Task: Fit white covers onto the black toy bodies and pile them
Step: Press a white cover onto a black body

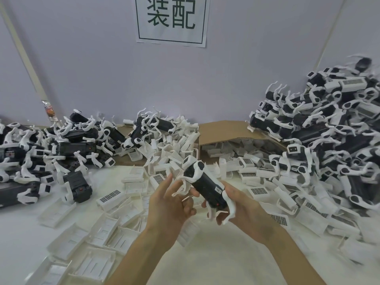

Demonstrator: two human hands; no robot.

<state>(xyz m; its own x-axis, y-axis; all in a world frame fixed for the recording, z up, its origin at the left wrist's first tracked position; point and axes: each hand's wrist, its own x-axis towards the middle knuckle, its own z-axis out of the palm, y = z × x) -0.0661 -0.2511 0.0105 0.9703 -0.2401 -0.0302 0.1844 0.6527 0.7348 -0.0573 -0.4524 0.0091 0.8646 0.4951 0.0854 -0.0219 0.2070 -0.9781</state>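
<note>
A black toy body (205, 185) with white legs and a white head is held in the air over the table, head pointing away from me. My right hand (242, 204) grips its rear end from below, fingers curled round the back legs. My left hand (171, 200) is beside its front legs with fingers spread and loosely bent, touching the front leg near the fingertips. Loose white covers (111, 197) lie scattered across the white table (205, 260). A heap of black toy bodies (61, 147) lies at the left and a taller pile of toys (329, 128) at the right.
A brown cardboard box (222, 130) full of white covers lies open at the back centre. A paper sign (171, 19) hangs on the grey wall. White covers crowd the table on both sides of my arms.
</note>
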